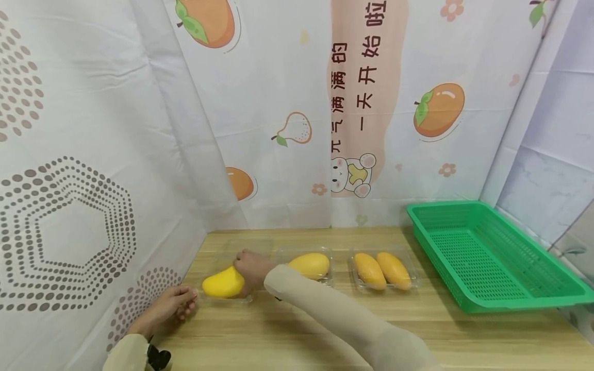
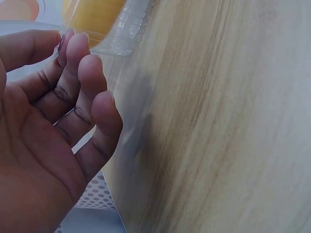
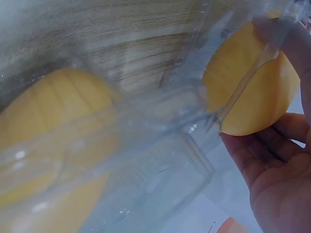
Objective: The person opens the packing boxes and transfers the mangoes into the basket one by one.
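My right hand (image 1: 252,269) grips a yellow mango (image 1: 221,284) at the left of the table; its fingers curve round the fruit in the right wrist view. The mango is in or just over a clear plastic box (image 1: 241,300); the exact contact is hidden. My left hand (image 1: 174,305) pinches that box's left edge between thumb and index finger, its other fingers loosely bent, as the left wrist view shows. To the right, another mango (image 1: 310,265) lies in a second clear box (image 1: 327,252), partly behind my right sleeve.
A third clear box (image 1: 410,252) holds two mangoes (image 1: 381,270) side by side. A green plastic basket (image 1: 464,257) stands at the table's right. White printed curtains (image 1: 278,170) hang behind and to the left of the wooden table (image 1: 278,340).
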The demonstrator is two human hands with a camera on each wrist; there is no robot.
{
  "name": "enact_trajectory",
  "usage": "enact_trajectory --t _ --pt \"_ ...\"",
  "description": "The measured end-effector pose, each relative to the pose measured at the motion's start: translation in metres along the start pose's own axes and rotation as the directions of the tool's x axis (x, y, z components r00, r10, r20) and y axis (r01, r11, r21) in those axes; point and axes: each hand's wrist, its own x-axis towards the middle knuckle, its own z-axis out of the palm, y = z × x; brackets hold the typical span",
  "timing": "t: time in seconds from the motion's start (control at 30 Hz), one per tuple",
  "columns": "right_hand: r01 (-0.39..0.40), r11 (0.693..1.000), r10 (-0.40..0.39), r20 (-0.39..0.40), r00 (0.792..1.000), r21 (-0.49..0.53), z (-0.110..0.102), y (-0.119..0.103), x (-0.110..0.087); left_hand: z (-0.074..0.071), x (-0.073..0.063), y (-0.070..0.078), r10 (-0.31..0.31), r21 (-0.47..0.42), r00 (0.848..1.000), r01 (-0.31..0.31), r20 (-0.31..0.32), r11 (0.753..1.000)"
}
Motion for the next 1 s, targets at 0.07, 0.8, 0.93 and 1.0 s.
enact_trajectory --t 0.07,0.8,0.93,1.0 --pt "-0.008 1.0 0.008 0.006 1.0 0.006 -0.004 0.001 -0.001 0.0 0.001 0.0 -0.001 -0.001 1.0 0.001 0.003 1.0" --pt "-0.032 0.999 0.035 -0.09 0.995 0.042 -0.028 0.013 -0.025 0.0 -0.002 -0.003 0.017 -0.008 1.0 -0.017 0.025 1.0" --pt "-0.047 0.998 0.05 -0.099 0.994 0.037 -0.03 0.018 -0.03 0.001 -0.003 -0.003 0.013 -0.01 0.999 -0.013 0.031 1.0" --pt "-0.059 0.998 0.062 -0.103 0.993 0.038 -0.031 0.02 -0.032 0.0 -0.003 -0.002 0.019 -0.012 0.999 -0.018 0.038 1.0"
